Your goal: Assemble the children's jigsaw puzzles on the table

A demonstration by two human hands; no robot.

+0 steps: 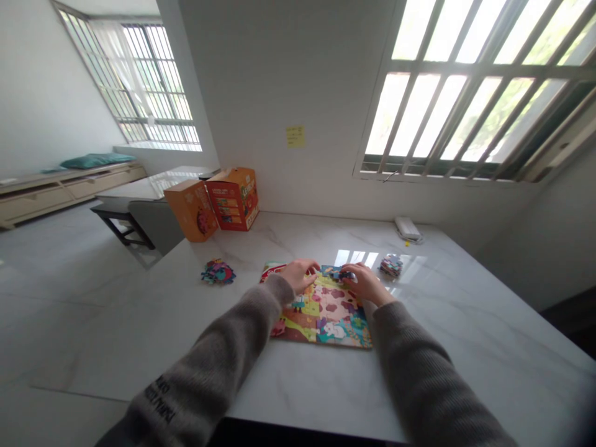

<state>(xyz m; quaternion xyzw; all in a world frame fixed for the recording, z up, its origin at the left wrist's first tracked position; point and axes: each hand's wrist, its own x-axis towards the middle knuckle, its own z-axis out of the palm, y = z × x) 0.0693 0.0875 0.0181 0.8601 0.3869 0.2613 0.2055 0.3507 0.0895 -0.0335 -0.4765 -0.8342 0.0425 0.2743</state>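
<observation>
A colourful jigsaw puzzle lies flat on the white marbled table. Over its upper left part rests my left hand, fingers curved and apart, with nothing visible between them. My right hand is at the puzzle's upper right, its thumb and fingers closed on a small dark blue puzzle piece near the top edge. One loose pile of puzzle pieces sits to the left of the puzzle, and a stacked pile of pieces stands to the right, beyond my right hand.
Two orange boxes stand at the table's back left. A white power strip with its cable lies at the back right by the wall. A yellow note is stuck to the wall.
</observation>
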